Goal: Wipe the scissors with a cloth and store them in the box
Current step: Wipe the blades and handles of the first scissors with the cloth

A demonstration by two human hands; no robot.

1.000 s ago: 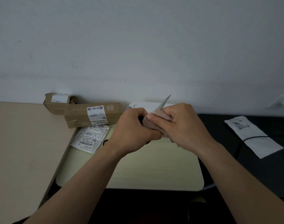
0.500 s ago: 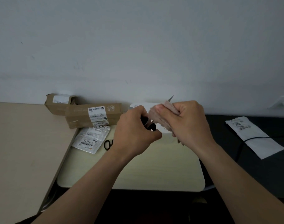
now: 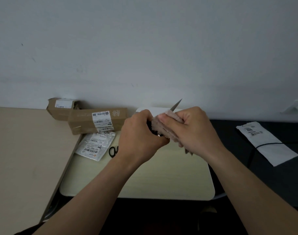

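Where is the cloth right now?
Head view, centre: the cloth is gripped in the right hand, folded over the scissors, beside the left hand, above the pale board.

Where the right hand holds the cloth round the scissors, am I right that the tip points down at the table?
No: the head view shows the tip pointing up toward the wall; the right hand does hold the cloth round the scissors.

we note: scissors point(image 3: 176, 105) blade smooth metal; cloth point(image 3: 163, 128) fuzzy, rough; cardboard box point(image 3: 84, 123) matt brown (paper label point(image 3: 100, 118)); plastic bags point(image 3: 94, 146) glossy; tabletop point(image 3: 161, 177) matt, pale.
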